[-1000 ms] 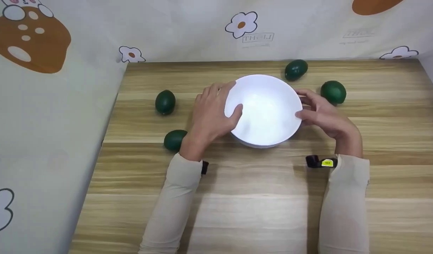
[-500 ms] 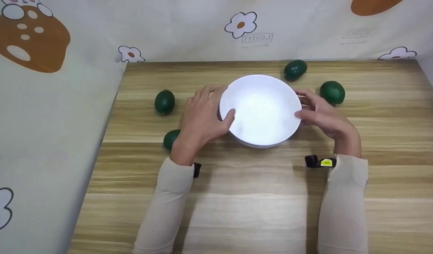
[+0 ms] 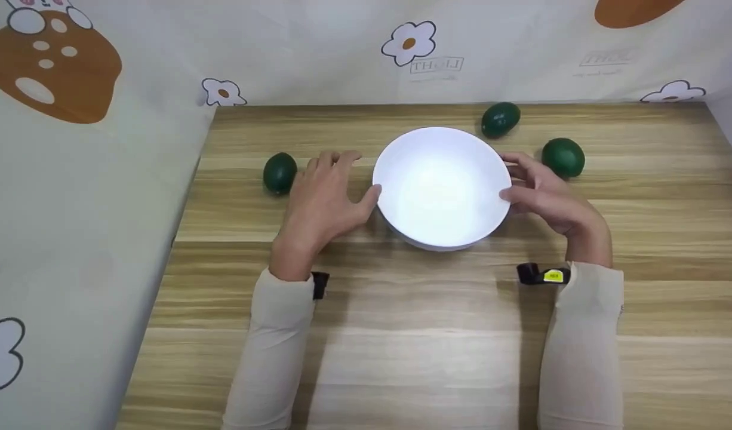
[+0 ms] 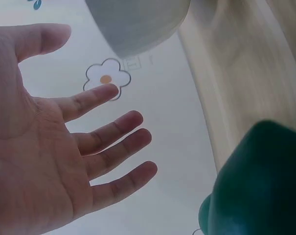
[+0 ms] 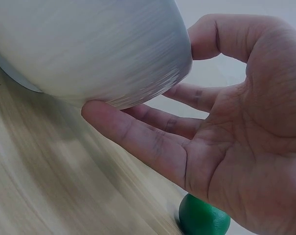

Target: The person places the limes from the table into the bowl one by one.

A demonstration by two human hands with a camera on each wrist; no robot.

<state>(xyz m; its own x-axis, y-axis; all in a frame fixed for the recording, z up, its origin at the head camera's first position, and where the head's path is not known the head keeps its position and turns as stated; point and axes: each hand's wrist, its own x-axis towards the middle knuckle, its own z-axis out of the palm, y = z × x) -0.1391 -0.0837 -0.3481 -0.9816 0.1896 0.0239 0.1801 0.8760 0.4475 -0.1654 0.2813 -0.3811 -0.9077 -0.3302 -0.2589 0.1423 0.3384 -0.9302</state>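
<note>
A white round bowl [image 3: 440,188] stands on the wooden table in the head view. My right hand [image 3: 548,194] grips its right side, thumb on the rim; the right wrist view shows the fingers reaching under the bowl's curved wall [image 5: 108,54]. On the left, my left hand [image 3: 321,206] is spread and holds nothing. Its thumb tip is right at the bowl's left rim, and the other fingers are away from the wall. Beside the left hand's knuckles lies a dark green oval fruit [image 3: 280,173]. The left wrist view shows the open palm, with a green fruit [image 4: 265,186] close by.
Behind the bowl lies a second green fruit [image 3: 501,119], and a third, rounder green fruit [image 3: 563,157] sits just beyond the right hand. A wall covering [image 3: 318,54] with printed flowers borders the back and left edges of the table [image 3: 426,334].
My left hand has drawn off the bowl to the left, its forearm now covering the lower-left green fruit. The bowl's left rim has come into view. My right hand keeps its hold.
</note>
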